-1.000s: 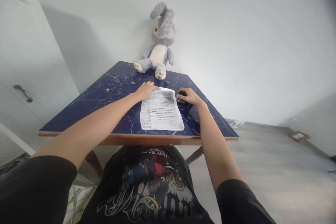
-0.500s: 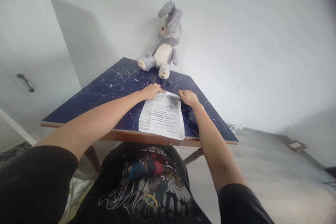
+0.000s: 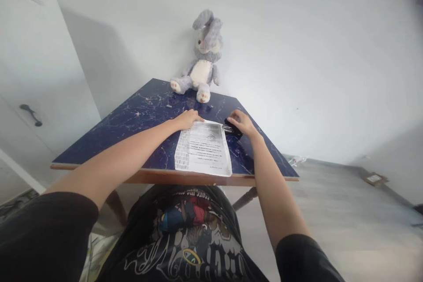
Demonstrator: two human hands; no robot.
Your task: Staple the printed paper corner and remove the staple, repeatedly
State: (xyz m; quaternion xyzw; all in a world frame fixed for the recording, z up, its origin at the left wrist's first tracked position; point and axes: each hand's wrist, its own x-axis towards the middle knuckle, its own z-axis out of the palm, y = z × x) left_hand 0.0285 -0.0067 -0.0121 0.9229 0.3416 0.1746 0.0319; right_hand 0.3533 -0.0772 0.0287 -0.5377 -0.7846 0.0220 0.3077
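A printed sheet of paper [image 3: 206,147] lies on the dark blue marbled table, its near edge reaching the table's front edge. At the sheet's upper left, my left hand [image 3: 188,119] is closed on the far edge, with a finger resting on the paper. My right hand [image 3: 240,122] is curled over a black stapler [image 3: 236,132], just right of the sheet. The stapler's shiny metal end points left, at the paper's upper right corner; whether the corner lies between its jaws I cannot make out. Part of its body is hidden under my fingers.
A grey plush rabbit [image 3: 201,72] sits at the back of the table [image 3: 115,136] against the wall. A tiny light piece [image 3: 168,106] lies in front of it. To the left stands a white cabinet door with a dark handle [image 3: 31,115]. A cardboard box [image 3: 375,179] lies on the floor.
My right hand has opened up a little and shifted slightly right, so more of the black stapler shows. The left hand stays at the paper's far edge. The view has tilted slightly.
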